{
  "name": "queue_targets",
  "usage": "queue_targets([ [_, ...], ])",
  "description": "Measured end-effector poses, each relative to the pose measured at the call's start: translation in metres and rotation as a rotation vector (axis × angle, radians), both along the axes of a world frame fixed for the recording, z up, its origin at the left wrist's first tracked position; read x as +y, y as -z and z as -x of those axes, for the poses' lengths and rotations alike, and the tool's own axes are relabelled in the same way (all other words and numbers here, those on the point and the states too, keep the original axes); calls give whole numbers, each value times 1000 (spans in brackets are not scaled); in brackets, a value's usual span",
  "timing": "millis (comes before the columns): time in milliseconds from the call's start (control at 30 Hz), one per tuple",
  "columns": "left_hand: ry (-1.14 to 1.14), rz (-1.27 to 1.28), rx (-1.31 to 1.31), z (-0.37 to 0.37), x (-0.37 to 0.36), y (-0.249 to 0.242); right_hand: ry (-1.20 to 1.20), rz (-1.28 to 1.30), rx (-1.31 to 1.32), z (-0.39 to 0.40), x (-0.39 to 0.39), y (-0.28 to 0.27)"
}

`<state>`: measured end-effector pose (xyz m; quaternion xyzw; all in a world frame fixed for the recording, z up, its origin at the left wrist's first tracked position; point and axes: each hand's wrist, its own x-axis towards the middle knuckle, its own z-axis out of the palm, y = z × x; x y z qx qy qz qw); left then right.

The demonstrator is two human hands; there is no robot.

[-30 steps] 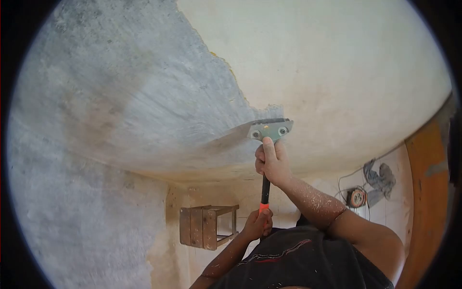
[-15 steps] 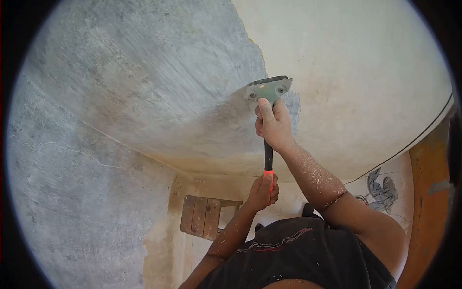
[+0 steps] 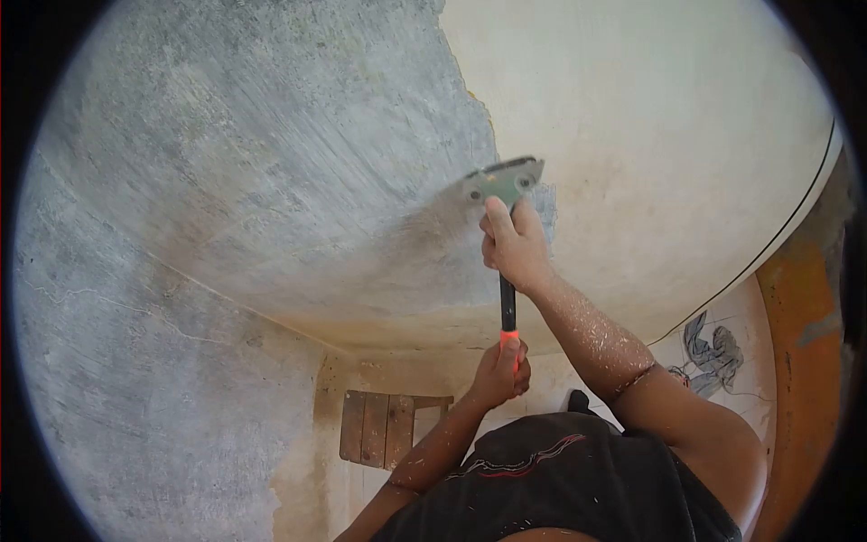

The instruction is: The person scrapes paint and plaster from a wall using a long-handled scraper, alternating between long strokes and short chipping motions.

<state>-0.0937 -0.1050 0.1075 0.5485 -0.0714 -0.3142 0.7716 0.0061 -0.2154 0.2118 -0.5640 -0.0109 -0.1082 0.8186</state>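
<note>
Both my hands are closed on a long-handled scraper (image 3: 502, 185), its wide head against the wall (image 3: 623, 108). My right hand (image 3: 517, 244) grips it just below the head, with the thumb pointing up the handle. Lower down, my left hand (image 3: 501, 372) is wrapped round the orange end of the black handle. The head sits at the border between bare grey wall on the left and cream paint on the right. Its left end is slightly blurred. Pale flakes are scattered over my right forearm.
A brown wooden stool (image 3: 377, 429) stands below, left of my left hand. Grey cloth (image 3: 713, 352) lies on the tiled floor at right. A black cable (image 3: 768, 248) runs along the wall's right side, near an orange surface (image 3: 799, 388).
The view has shifted, so stool, scraper and hands appear lower. The scraper head has slid slightly down the wall. Both hands keep their hold.
</note>
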Motion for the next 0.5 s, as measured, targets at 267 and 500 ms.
queue_targets([
  [267,26,44,45,9,-3,5,-15,-47,37,2,-2,2],
  [500,-5,21,50,7,-1,9,45,6,-35,0,-4,13],
])
